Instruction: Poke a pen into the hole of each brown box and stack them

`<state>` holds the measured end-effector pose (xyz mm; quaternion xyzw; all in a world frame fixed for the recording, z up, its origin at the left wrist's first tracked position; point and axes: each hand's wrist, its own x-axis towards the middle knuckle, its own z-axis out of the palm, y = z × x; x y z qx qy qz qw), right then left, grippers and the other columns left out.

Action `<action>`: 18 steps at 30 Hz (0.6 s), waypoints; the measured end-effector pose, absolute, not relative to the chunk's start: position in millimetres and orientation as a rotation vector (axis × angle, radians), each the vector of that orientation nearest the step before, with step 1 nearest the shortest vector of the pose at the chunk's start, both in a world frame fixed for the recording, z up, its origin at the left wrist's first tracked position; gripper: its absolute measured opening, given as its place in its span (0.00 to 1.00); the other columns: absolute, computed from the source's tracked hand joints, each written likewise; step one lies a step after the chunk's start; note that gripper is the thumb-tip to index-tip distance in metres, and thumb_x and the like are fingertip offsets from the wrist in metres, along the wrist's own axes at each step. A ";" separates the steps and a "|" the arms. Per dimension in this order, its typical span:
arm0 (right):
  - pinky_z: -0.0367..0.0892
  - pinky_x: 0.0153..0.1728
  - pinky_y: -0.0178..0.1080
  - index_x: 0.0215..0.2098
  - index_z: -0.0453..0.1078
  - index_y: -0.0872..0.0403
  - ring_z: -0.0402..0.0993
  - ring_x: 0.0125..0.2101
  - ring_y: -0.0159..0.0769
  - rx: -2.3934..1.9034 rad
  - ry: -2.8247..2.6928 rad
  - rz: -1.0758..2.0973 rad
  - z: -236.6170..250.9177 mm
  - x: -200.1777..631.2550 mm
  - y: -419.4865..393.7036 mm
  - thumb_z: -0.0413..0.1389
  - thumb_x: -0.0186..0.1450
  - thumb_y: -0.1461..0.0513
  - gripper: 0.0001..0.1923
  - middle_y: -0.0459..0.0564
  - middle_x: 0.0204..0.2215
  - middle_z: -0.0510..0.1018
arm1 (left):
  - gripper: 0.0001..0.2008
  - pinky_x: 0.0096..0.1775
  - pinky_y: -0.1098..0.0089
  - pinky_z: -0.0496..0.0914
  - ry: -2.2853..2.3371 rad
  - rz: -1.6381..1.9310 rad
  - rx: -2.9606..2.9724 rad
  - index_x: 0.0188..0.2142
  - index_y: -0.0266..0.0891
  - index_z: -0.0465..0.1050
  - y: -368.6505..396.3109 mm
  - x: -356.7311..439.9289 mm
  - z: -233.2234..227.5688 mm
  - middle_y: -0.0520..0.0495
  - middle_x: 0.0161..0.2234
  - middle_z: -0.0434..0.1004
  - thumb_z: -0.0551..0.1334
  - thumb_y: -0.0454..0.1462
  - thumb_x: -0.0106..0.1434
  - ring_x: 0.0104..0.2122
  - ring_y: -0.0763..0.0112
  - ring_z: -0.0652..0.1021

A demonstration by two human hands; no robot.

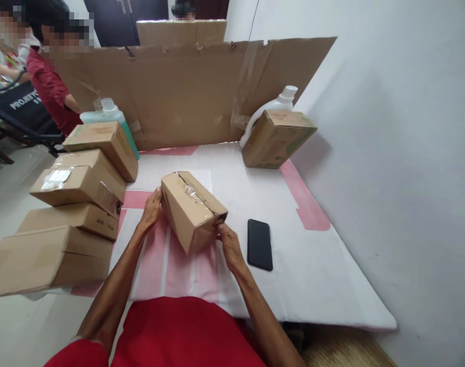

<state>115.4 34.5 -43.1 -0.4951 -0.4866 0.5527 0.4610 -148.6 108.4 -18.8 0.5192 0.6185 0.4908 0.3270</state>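
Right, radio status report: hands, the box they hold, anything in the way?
Left hand and right hand on opposite sides of cardboard box. Box tilted, taped seam up. Black phone beside right hand, apparently not in the way.

I'm on a single head-worn view here, looking forward and down over the bench (312, 278), with the box (194, 211) close in front of me and near mid-picture. Below the box I'm catching the wearer's own red shirt (186, 331); beyond it, my view runs out to an upright cardboard panel (186, 97). Right of the box a white wall (419, 127) fills the side; far left of it, there's a co-worker's sleeve (49, 86).
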 end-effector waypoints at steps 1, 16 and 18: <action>0.73 0.46 0.49 0.44 0.80 0.50 0.77 0.46 0.53 -1.232 -1.193 1.354 -36.2 121.6 36.2 0.52 0.68 0.35 0.31 0.52 0.42 0.83 | 0.35 0.52 0.54 0.74 1.634 1.238 1.386 0.41 0.37 0.77 100.1 -150.7 -17.3 0.39 0.38 0.82 0.50 0.65 0.69 0.44 0.53 0.79; 0.69 0.58 0.45 0.61 0.70 0.47 0.73 0.58 0.46 -1.142 -1.033 1.333 3.8 132.9 65.6 0.57 0.68 0.40 0.31 0.50 0.61 0.77 | 0.39 0.57 0.47 0.71 1.864 0.969 1.353 0.69 0.27 0.62 69.3 -128.8 -17.2 0.25 0.58 0.75 0.56 0.55 0.70 0.55 0.46 0.79; 0.67 0.63 0.47 0.67 0.64 0.45 0.70 0.63 0.45 -1.035 -0.976 1.394 3.8 128.5 67.4 0.57 0.69 0.42 0.33 0.49 0.66 0.71 | 0.40 0.63 0.47 0.67 1.861 0.999 1.390 0.71 0.29 0.58 70.9 -128.2 -4.3 0.25 0.65 0.68 0.55 0.55 0.70 0.62 0.47 0.73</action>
